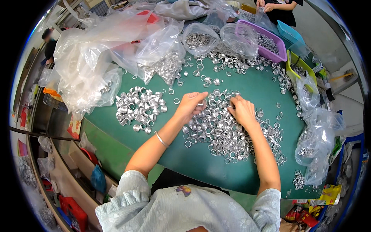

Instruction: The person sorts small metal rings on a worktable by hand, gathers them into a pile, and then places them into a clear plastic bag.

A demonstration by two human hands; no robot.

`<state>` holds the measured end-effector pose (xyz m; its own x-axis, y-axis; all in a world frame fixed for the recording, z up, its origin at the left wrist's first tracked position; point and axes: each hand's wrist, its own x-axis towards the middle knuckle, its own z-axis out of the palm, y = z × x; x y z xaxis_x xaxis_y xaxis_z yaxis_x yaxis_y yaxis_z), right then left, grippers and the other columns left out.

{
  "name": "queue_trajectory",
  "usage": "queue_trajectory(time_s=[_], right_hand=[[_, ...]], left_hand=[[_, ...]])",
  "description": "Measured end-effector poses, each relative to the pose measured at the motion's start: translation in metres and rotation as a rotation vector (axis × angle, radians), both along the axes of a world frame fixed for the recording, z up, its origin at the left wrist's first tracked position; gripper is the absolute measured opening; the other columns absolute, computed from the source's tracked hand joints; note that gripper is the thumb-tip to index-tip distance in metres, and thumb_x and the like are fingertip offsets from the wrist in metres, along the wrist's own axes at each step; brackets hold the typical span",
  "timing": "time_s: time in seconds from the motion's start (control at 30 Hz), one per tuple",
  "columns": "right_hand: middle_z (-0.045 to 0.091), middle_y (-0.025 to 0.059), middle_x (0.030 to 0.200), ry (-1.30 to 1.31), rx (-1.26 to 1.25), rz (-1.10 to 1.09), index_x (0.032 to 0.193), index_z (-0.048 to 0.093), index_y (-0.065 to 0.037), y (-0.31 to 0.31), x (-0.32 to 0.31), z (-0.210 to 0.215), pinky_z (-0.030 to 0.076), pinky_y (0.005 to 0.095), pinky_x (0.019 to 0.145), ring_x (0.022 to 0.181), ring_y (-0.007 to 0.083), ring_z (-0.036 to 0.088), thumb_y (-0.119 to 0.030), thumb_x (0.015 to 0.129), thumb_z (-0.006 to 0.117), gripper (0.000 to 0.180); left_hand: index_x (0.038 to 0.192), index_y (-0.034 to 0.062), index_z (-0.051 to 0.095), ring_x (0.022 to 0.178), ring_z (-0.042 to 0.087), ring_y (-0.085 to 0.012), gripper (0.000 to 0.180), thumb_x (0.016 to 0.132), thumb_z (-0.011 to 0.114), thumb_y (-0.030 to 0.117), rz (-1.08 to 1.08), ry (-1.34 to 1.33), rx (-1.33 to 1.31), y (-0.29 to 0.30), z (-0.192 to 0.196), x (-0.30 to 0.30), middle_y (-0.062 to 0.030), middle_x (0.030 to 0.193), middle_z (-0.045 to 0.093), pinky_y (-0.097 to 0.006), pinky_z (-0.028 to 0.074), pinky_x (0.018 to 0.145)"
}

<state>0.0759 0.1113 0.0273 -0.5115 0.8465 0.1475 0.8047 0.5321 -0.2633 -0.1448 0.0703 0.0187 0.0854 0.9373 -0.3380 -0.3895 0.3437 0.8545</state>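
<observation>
So, from here: left hand point(189, 106) pinches a metal ring point(200, 104) at the far-left edge of the ring pile point(230, 135); right hand point(242, 111) curls into it, grip unclear. I'd pick off the top, lightly, to avoid snags.

The rings point(232, 136) are glossy, smooth metal. The tabletop point(181, 164) is smooth with a soft sheen. The bags point(79, 65) are wrinkled, glossy, clear plastic. The blouse point(201, 212) is matt, crinkled cloth.
</observation>
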Motion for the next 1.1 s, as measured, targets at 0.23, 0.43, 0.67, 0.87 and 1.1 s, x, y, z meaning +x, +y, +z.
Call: queue_trajectory(time_s=[0.23, 0.43, 0.67, 0.87, 1.1], right_hand=[[0.057, 0.0080, 0.085, 1.322, -0.851, -0.109, 0.072, 0.052, -0.006, 0.001, 0.050, 0.011, 0.039, 0.0237, 0.052, 0.061, 0.0116, 0.049, -0.007, 0.076, 0.064, 0.013], [0.053, 0.0007, 0.067, 1.341, -1.070, -0.328, 0.100, 0.056, -0.006, 0.031, 0.045, 0.004, 0.027, 0.0194, 0.037, 0.048, 0.0061, 0.042, -0.018, 0.083, 0.066, 0.024], [0.061, 0.0072, 0.076, 0.105, -0.084, -0.104, 0.092, 0.069, -0.012, 0.057, 0.030, -0.018, 0.047, 0.0372, 0.064, 0.071, 0.0277, 0.059, -0.015, 0.065, 0.071, 0.028], [0.059, -0.0006, 0.066, 0.949, -0.936, -0.231, 0.082, 0.063, -0.001, 0.045, 0.054, 0.014, 0.031, 0.0177, 0.043, 0.050, 0.0027, 0.044, -0.008, 0.075, 0.072, 0.013], [0.060, 0.0032, 0.072, 0.592, -0.600, -0.096, 0.090, 0.059, -0.004, 0.036, 0.074, 0.013, 0.035, 0.0192, 0.047, 0.054, 0.0066, 0.047, -0.010, 0.074, 0.073, 0.022]], left_hand=[[0.090, 0.0052, 0.062, 0.064, 0.061, -0.0138, 0.014, 0.082, 0.064, 0.016, -0.012, 0.301, 0.082, 0.010, 0.002, -0.009, -0.0073, 0.074, 0.061, -0.025, 0.044, 0.049], [0.091, 0.0039, 0.066, 0.089, 0.060, -0.0298, 0.023, 0.071, 0.071, 0.013, -0.172, 1.200, 0.470, 0.046, -0.008, 0.009, -0.0111, 0.090, 0.063, -0.038, 0.047, 0.075], [0.103, 0.0053, 0.059, 0.084, 0.061, -0.0323, 0.039, 0.070, 0.074, 0.019, -0.394, 1.325, 0.591, 0.058, 0.002, 0.014, -0.0144, 0.083, 0.064, -0.041, 0.047, 0.071], [0.096, 0.0044, 0.058, 0.083, 0.062, -0.0348, 0.031, 0.073, 0.072, 0.019, -0.530, 1.291, 0.580, 0.067, 0.002, 0.006, -0.0175, 0.077, 0.064, -0.043, 0.047, 0.070], [0.096, 0.0041, 0.058, 0.085, 0.061, -0.0360, 0.026, 0.073, 0.069, 0.009, -0.521, 1.306, 0.659, 0.061, -0.002, 0.006, -0.0174, 0.085, 0.064, -0.044, 0.047, 0.072]])
